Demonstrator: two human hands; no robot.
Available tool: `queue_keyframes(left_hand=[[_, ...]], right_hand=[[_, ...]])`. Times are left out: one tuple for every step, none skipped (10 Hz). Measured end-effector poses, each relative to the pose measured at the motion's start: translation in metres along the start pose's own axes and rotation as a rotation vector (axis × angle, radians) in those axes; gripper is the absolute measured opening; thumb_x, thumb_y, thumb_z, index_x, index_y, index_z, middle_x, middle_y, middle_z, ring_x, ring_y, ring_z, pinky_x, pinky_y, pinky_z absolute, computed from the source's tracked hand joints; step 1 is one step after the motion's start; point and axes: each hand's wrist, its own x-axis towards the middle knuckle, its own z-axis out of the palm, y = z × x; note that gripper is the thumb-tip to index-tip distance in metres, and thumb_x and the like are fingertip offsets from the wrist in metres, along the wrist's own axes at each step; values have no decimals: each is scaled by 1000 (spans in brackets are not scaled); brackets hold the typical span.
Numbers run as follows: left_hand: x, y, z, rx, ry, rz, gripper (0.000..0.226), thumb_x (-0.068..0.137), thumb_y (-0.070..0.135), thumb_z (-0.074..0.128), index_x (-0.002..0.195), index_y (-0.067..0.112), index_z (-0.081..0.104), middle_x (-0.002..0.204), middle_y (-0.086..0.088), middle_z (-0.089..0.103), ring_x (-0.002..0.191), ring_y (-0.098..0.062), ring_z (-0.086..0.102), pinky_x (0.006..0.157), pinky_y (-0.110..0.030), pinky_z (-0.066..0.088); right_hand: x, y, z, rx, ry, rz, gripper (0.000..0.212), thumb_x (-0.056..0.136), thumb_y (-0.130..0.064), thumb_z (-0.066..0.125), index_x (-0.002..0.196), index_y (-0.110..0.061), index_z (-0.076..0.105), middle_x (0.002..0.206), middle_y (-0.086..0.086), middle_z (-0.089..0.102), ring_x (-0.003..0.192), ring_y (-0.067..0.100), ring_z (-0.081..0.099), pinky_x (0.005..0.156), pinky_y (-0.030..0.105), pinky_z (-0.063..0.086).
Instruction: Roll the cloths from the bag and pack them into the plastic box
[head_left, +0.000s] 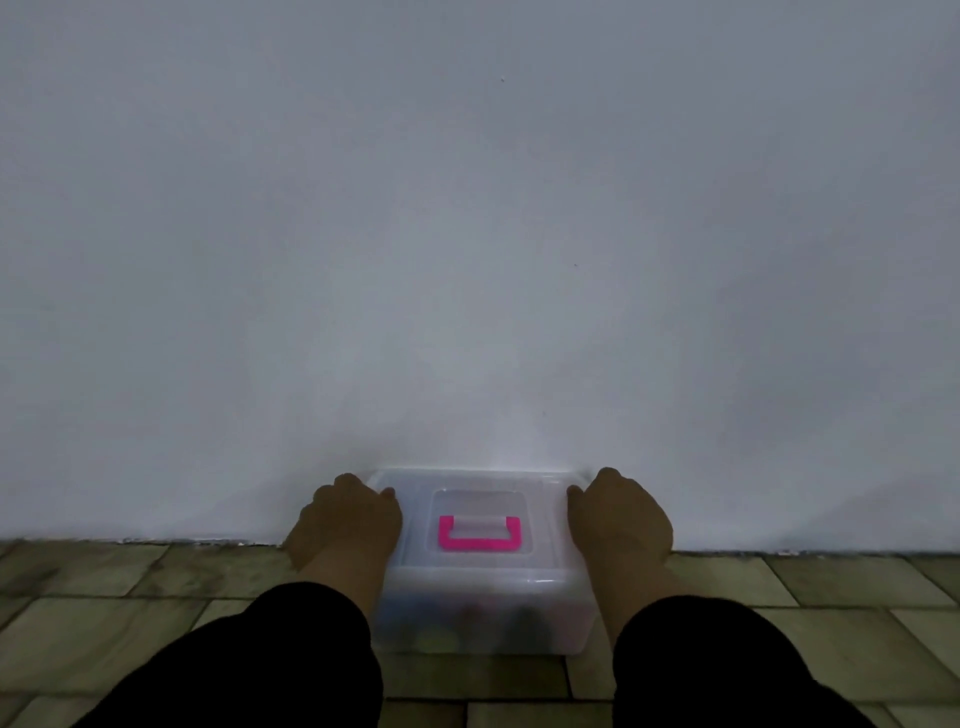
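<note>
A clear plastic box stands on the tiled floor against the wall, its lid on and a pink handle lying flat on top. Dim rolled cloths show through its front wall. My left hand grips the lid's left edge and my right hand grips the right edge, fingers curled over the rim. Both arms wear black sleeves. No bag is in view.
A plain white wall fills most of the view right behind the box. The floor is beige-green tile with dark grout, stretching left and right of the box.
</note>
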Motion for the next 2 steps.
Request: queue_keyframes(left_hand=[[-3,2,-7,18,-22,-64,74,84,70,29,134,16,38,135,-13,42,123,-34,43,99,-51,36],[-2,-1,-27,-70,20,-58,81,83,75,26,137,16,38,139,-16,38,125,-36,39,102,-55,31]], right_hand=[[-1,-2,-8,32,-75,44,52,87,-59,45,112,-14,57,112,7,63,102,26,61,75,34,45],[4,-7,-46,82,-78,17,65,84,-65,46,118,-11,58,118,12,63,108,30,59,80,36,44]])
